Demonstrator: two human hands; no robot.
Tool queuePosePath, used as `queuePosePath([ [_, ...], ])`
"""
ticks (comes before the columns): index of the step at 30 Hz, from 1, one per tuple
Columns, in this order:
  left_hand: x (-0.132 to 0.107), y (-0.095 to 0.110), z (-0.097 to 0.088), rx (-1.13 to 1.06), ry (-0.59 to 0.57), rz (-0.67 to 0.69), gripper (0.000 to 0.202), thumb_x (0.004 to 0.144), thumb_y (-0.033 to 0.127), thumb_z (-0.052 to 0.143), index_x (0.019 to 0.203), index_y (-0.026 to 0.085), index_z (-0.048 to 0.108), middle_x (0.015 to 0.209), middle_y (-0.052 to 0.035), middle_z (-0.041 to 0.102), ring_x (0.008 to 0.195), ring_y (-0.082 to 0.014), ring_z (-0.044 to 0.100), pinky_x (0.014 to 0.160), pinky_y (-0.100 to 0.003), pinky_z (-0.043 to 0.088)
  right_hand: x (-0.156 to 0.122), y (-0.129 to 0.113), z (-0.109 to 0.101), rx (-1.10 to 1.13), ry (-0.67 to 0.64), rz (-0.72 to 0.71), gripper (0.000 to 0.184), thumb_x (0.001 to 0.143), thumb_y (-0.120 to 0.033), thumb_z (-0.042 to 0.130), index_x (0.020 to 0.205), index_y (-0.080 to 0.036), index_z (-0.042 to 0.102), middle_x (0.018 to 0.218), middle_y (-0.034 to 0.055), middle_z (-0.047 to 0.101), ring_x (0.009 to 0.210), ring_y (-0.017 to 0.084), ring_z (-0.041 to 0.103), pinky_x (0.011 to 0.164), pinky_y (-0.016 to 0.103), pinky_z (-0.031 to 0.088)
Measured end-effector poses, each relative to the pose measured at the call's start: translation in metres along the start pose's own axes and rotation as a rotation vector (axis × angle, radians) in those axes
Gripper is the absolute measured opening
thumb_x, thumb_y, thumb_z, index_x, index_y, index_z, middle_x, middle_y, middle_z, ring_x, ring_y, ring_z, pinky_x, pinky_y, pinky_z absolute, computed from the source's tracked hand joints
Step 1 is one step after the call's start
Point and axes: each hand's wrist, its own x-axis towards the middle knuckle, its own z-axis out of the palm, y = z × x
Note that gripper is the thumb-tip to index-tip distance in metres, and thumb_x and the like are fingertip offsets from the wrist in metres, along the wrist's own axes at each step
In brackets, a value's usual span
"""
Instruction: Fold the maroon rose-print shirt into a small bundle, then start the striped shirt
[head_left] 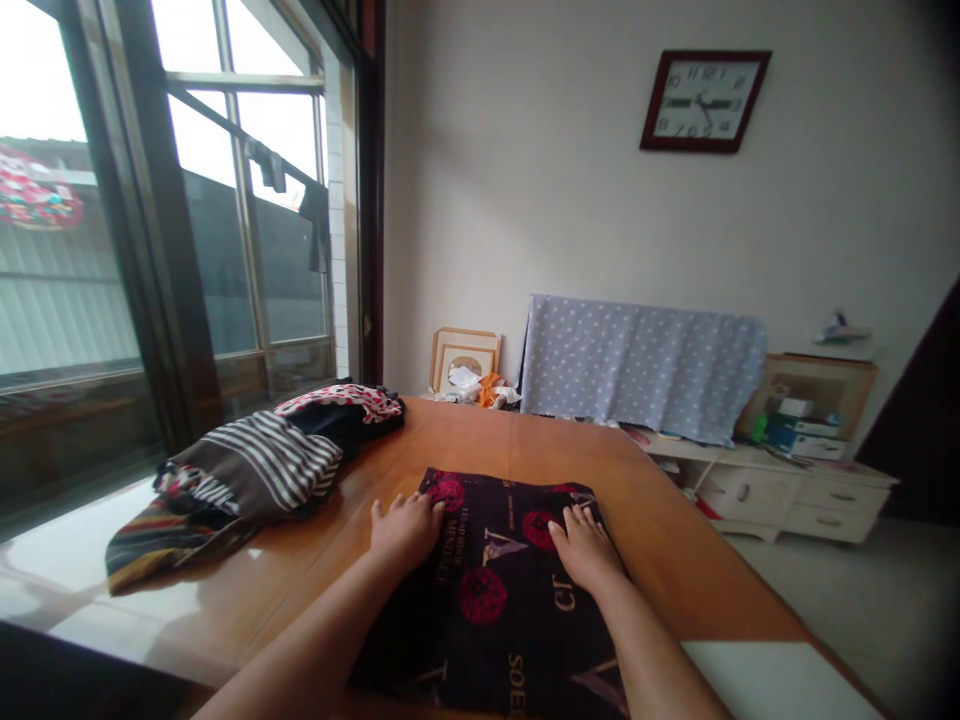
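Observation:
A dark garment [491, 600] printed with red flowers and pale letters lies flat on the wooden table [675, 560] in front of me. My left hand [405, 530] rests palm down on the garment's left edge, fingers stretched out. On the cloth's upper right part my right hand [586, 545] lies flat too, its fingers spread. Neither hand grips anything.
A heap of clothes [255, 475], striped, black and red-patterned, sits at the table's left by the window. A white sheet [780, 680] lies at the near right corner. Behind stand a low white cabinet [780, 495], a dotted grey cloth [637, 365], picture frames and a wall clock [705, 100].

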Motion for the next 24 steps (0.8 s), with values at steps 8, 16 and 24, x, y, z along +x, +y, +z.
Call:
queuePosePath([
  [8, 0.03, -0.029, 0.007, 0.077, 0.0, 0.046, 0.055, 0.099, 0.059, 0.029, 0.13, 0.032, 0.065, 0.152, -0.0078, 0.053, 0.15, -0.0409, 0.029, 0.113, -0.078, 0.005, 0.002, 0.0, 0.001, 0.011, -0.011, 0.012, 0.074, 0.099, -0.053, 0.028, 0.158, -0.008, 0.031, 0.166, 0.0142, 0.024, 0.155, 0.03, 0.013, 0.124, 0.046, 0.018],
  [16, 0.049, -0.016, 0.012, 0.074, 0.044, 0.194, 0.05, 0.102, 0.042, 0.026, 0.144, 0.033, 0.052, 0.159, -0.0058, 0.045, 0.152, -0.0282, 0.028, 0.121, -0.066, 0.006, 0.001, -0.002, -0.001, 0.016, -0.007, 0.017, 0.075, 0.099, -0.053, 0.028, 0.158, -0.007, 0.031, 0.165, 0.0147, 0.025, 0.155, 0.03, 0.014, 0.124, 0.046, 0.018],
  [24, 0.066, -0.013, 0.014, 0.112, 0.047, 0.028, 0.058, 0.1, 0.054, 0.025, 0.129, 0.024, 0.065, 0.154, -0.0151, 0.05, 0.15, -0.0425, 0.026, 0.113, -0.077, 0.007, -0.001, -0.002, -0.002, 0.024, 0.006, 0.014, 0.075, 0.099, -0.054, 0.028, 0.158, -0.009, 0.032, 0.165, 0.0135, 0.026, 0.156, 0.029, 0.014, 0.124, 0.046, 0.018],
])
